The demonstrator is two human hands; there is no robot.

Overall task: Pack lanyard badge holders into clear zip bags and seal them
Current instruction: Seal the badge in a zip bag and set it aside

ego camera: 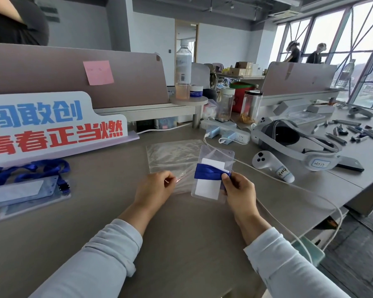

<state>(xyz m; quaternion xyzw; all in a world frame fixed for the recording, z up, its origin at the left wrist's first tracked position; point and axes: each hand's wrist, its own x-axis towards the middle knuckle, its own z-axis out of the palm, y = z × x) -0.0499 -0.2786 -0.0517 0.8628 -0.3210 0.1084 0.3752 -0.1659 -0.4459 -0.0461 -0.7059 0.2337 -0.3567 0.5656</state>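
A clear badge holder (209, 186) with a white card inside has its blue lanyard (210, 173) wrapped round its middle. My right hand (238, 189) grips the holder and the lanyard at their right edge, holding them above the desk. A clear zip bag (172, 157) lies flat on the desk just to the left. My left hand (154, 186) pinches the near edge of the bag. The holder overlaps the bag's right side and is outside it.
A stack of more badge holders (19, 193) with blue lanyards lies at the left under a white sign (52, 125). A VR headset (289, 138), a controller (271, 166), a power strip (226, 132), a white cable (289, 186) and bottles (183, 72) crowd the right and back.
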